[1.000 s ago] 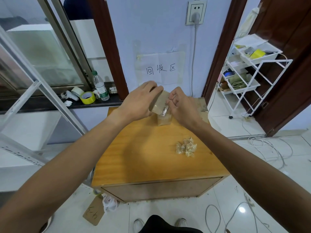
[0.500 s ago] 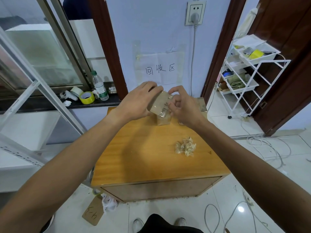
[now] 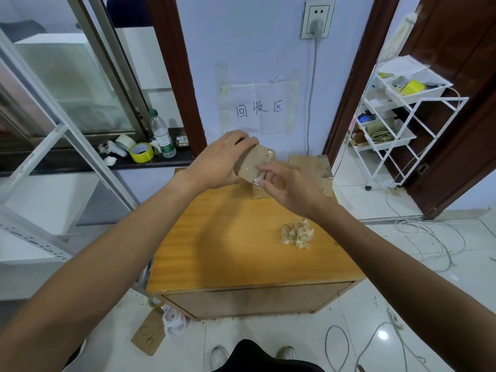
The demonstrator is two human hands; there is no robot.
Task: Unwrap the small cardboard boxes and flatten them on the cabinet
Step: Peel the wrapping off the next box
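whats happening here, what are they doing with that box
A person is holding a small brown cardboard box in the left hand above the orange wooden cabinet, while the right hand picks at clear tape on its lower edge. A crumpled wad of clear tape already lies on the cabinet top, and a flattened piece of cardboard sits at the back.

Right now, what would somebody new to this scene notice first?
Most likely the two hands meeting over the far side of the wooden cabinet: the left hand holds a small cardboard box in its grip while the right hand picks at clear tape on it. Next, a crumpled wad of tape on the cabinet's right side, and the handwritten paper sign on the wall behind.
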